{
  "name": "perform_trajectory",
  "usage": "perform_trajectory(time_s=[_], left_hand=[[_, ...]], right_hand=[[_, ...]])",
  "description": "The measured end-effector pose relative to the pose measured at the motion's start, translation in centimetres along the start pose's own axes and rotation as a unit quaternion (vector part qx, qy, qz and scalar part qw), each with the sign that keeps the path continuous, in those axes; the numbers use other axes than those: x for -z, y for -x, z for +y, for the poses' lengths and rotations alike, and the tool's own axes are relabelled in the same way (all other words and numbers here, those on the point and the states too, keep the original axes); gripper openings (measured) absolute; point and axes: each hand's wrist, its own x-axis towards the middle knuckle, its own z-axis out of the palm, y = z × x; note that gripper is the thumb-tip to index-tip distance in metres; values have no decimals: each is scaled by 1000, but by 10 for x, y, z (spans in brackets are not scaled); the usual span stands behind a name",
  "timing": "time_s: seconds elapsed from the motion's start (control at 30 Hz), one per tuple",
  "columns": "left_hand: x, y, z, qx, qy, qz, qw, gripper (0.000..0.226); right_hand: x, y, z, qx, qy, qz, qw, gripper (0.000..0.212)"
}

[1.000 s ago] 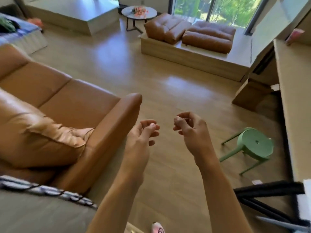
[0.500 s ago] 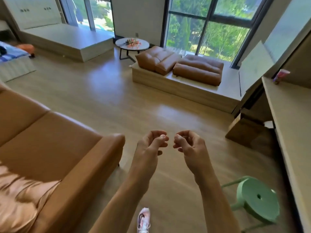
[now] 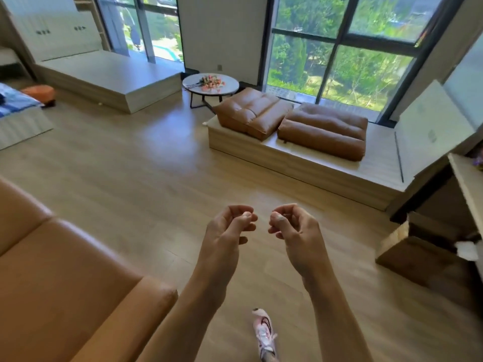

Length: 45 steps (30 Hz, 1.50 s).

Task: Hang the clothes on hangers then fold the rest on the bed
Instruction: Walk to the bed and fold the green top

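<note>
My left hand (image 3: pixel 224 239) and my right hand (image 3: pixel 295 236) are raised side by side over the wooden floor. Their fingers are curled in, with the thumbs against the forefingers, and they hold nothing. The two hands are a short gap apart. At the far left edge stands a corner of the bed (image 3: pixel 21 126) with blue fabric (image 3: pixel 13 97) lying on it. No hanger is in view.
A tan leather sofa (image 3: pixel 65 270) fills the lower left. Ahead is a low wooden platform (image 3: pixel 300 158) with two brown cushions (image 3: pixel 251 111), and a round table (image 3: pixel 210 84) behind it. A cardboard box (image 3: pixel 423 257) and a desk edge (image 3: pixel 467 184) stand at right. My pink shoe (image 3: pixel 265 333) is below.
The view has lifted and moved forward past the sofa; the green stool has dropped out of sight. Both hands have kept their curled pose and drawn slightly closer together.
</note>
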Motion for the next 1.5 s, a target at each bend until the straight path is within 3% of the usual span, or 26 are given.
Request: perform_trajectory(time_s=[0.27,0.57,0.67,0.77,1.03,1.5], left_hand=[[-20,-184,32,-11,11,117,993,19],[58,-344,66,-30,70,287,955,16],[98,-406,67,-32,84,306,948,30],[149,-472,73,-39,100,315,943,18],[292,-618,139,-65,78,350,931,19],[538,-863,189,-49,18,405,913,20]], right_hand=[[-39,-219,-14,54,9,-138,989,8],[-164,-391,-36,72,-14,-249,966,8],[-223,-440,-31,70,-5,-270,960,11],[-287,-495,-46,88,1,-278,957,10],[-450,-633,-130,145,-5,-298,943,3],[-791,-843,-192,116,-104,-388,909,5]])
